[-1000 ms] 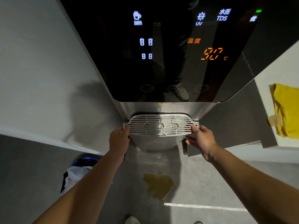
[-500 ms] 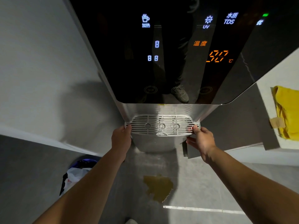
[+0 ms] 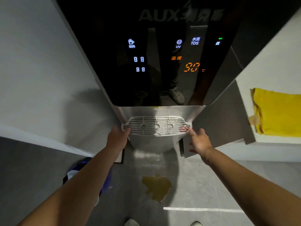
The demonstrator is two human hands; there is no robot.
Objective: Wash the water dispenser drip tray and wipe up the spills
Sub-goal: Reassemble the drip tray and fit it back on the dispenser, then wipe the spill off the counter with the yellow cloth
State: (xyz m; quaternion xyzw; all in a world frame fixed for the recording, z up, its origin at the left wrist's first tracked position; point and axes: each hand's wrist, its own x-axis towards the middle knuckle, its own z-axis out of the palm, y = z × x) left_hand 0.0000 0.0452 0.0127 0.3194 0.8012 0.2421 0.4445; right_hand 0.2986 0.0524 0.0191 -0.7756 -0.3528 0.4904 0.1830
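Note:
The silver slotted drip tray sits in the recess of the water dispenser, below its black glass panel. My left hand grips the tray's left end, with the thumb on the grille's corner. My right hand hovers at the right end with its fingers spread; only a fingertip is near the corner, beside a small red dot. A yellow-brown spill lies on the grey floor in front of the dispenser.
A yellow cloth lies on the white counter to the right. A blue bin with a white bag stands on the floor at the left, against the wall. My shoes show at the bottom edge.
My right hand has let go of the tray's right end and opened, drawing back a little. The left hand stays on the left end. The view has tilted up.

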